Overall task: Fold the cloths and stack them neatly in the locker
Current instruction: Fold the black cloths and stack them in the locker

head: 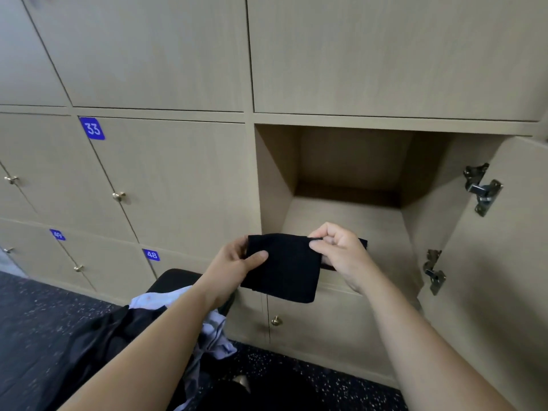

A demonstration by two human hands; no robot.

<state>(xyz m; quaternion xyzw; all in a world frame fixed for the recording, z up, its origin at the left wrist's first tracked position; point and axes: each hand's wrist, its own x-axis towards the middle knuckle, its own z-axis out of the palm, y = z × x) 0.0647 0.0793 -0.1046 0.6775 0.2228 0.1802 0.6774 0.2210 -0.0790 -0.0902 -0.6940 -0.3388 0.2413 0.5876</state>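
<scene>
Nearest: unfolded pile [166, 327] of dark and pale-blue cloths heaped on a black seat [175, 280], low left, waiting within reach.

Above it, both hands hold one folded black cloth [284, 268] in the air, just before the open locker [355, 221]. Left hand [234, 262] grips the left edge, thumb laid over the front. Right hand [335, 250] pinches the top right edge, fingers curled. Held flat at two sides, likely so the fold keeps.

Locker: no cloth shows on its floor yet. Door [504, 277] swung wide right, leaving the mouth free.
</scene>
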